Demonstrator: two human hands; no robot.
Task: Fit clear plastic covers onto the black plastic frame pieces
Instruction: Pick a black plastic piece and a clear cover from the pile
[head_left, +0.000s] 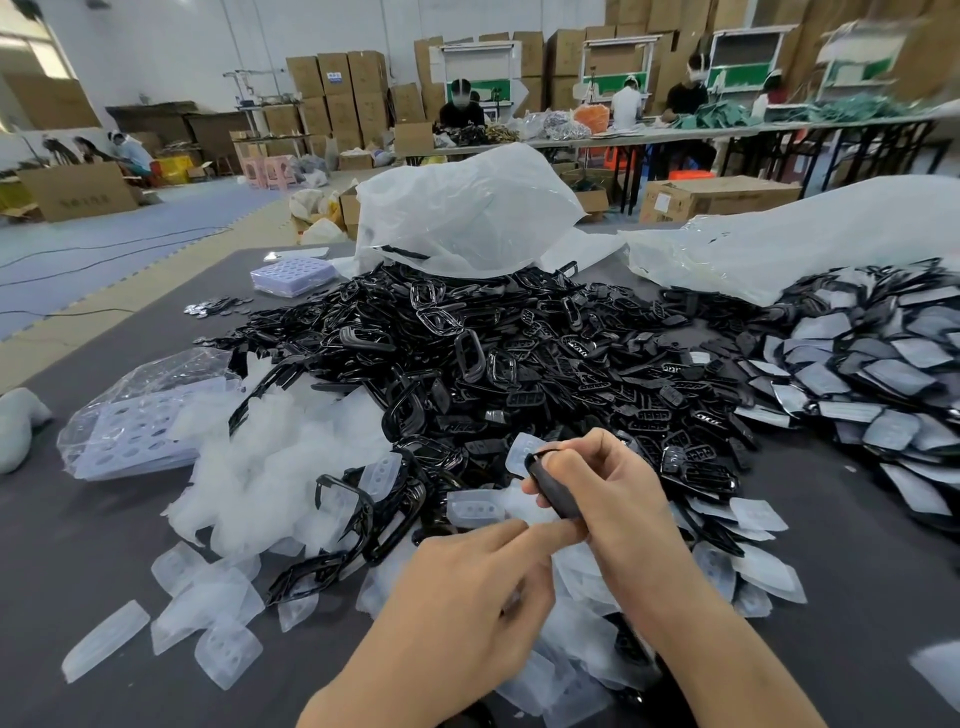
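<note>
Black plastic, narrow and glossy: that's the frame piece up in my right-hand grip, fingers clamped round it just above the heap of black frames. A clear cover sits against its far face, its top corner poking out past the frame. My left-hand grip holds nothing that I can see, with its forefinger stretched straight and the tip at the frame's lower end. I read this as the seating step, with the cover laid on but not visibly snapped home; whether its edges have caught is hidden by my fingers. Next I'd press along the rim until it seats, then drop it with the covered pieces at right and fetch one of the loose covers off the tabletop.
</note>
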